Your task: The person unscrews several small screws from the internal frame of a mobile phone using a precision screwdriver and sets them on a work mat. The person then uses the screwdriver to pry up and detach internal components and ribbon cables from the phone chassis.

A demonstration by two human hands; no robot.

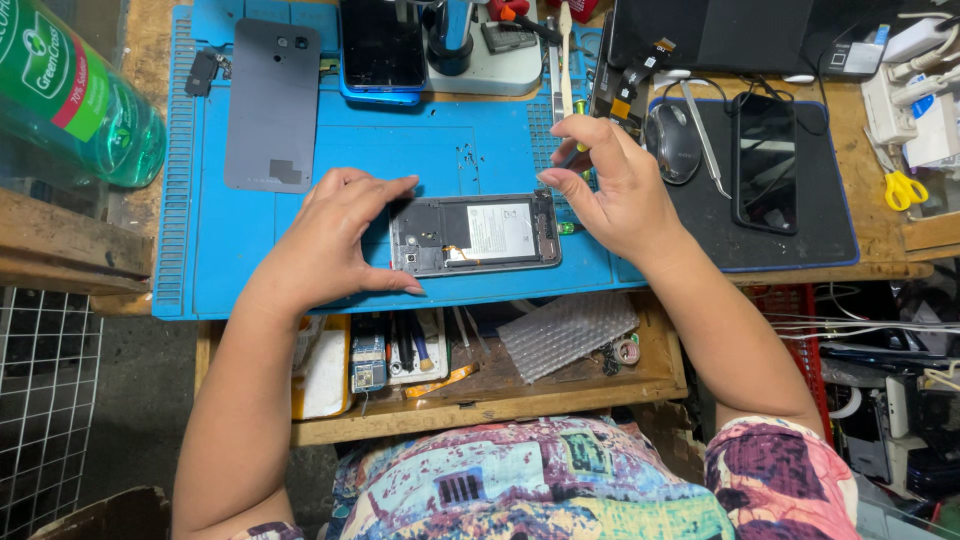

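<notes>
With its back cover off, the opened phone (475, 234) lies flat on the blue mat (250, 250) on the table (890, 240). Left hand (335, 240) spans its left end, fingers spread. Right hand (610, 185) pinches a thin screwdriver (578, 150) above its right end. Grey back cover (270, 105) lies apart, upper left.

The mat (300, 230) is bright blue; the detached back cover (272, 105) is plain grey. The bottle (75, 95) is green, the scissors (905, 188) yellow-handled.
</notes>
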